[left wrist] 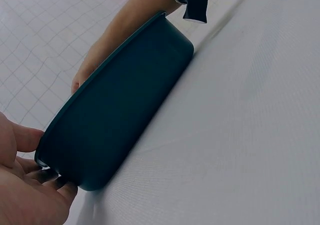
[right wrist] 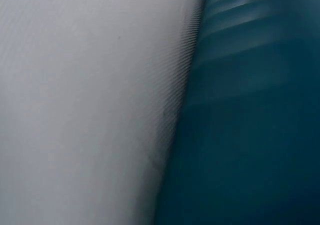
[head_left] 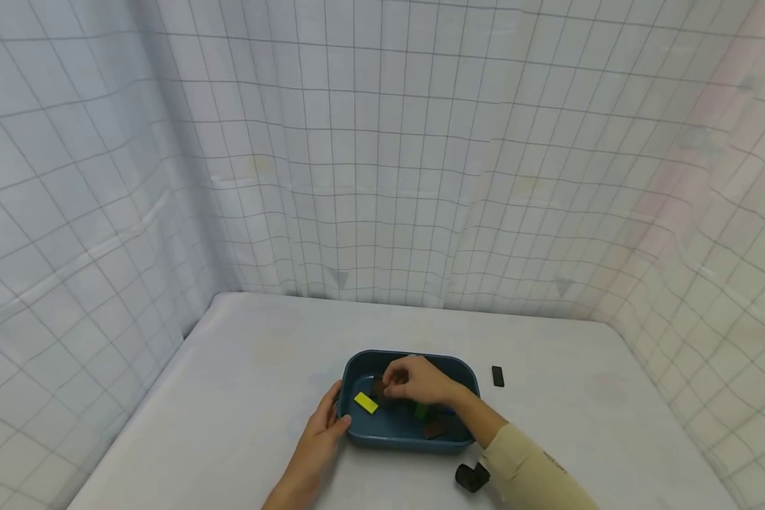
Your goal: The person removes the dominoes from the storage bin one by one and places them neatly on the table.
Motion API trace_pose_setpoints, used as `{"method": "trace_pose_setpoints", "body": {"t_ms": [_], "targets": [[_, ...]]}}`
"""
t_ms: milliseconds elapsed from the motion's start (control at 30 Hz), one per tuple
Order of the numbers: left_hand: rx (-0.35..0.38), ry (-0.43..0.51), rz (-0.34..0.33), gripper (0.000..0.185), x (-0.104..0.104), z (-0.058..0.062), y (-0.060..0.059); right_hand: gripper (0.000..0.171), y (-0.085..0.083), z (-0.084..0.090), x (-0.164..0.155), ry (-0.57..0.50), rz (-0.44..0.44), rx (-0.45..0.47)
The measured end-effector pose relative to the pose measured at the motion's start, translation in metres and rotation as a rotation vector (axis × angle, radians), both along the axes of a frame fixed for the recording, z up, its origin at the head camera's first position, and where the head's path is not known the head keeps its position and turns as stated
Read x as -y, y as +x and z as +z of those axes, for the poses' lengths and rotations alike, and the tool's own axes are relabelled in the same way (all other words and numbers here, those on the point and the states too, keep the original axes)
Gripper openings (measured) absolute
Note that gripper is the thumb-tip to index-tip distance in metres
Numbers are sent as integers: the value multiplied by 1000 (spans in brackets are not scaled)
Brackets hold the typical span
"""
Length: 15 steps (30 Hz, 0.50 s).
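Note:
A dark blue-green plastic tub (head_left: 395,444) stands on the white-covered table. My left hand (head_left: 321,437) grips its left end, thumb on the rim and fingers against the outer wall; the left wrist view shows this hand (left wrist: 25,185) on the tub (left wrist: 115,100) too. Inside the tub is my right hand (head_left: 417,382), thumb and forefinger pinching at a small brown piece (head_left: 377,387). A yellow block (head_left: 366,403) lies to the left of it. Under the right wrist are a green piece (head_left: 421,411) and another brown piece (head_left: 433,429). The right wrist view has only the tub's outer wall (right wrist: 250,135) and tablecloth.
A small black flat object (head_left: 498,376) lies on the table (head_left: 567,418) beyond the tub's right end. The black wrist camera (head_left: 472,477) hangs by the right sleeve, close to the tub's near right corner. White gridded curtains (head_left: 370,177) enclose the table at the back and sides.

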<state>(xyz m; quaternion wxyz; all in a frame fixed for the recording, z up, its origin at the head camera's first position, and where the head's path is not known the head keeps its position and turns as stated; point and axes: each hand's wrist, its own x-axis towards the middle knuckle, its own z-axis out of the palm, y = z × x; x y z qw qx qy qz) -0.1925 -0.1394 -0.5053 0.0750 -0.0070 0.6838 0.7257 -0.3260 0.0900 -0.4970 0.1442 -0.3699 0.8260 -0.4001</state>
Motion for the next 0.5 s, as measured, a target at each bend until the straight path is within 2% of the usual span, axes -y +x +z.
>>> {"method": "trace_pose_setpoints", "body": {"t_ms": [300,500], "targets": [[-20,17,-3,64,-1,-1,0,11,-3,19,-21,-77,-110,1],[-15,14,7,64,-1,-1,1,14,-2,31,-39,-80,-140,25]]}}
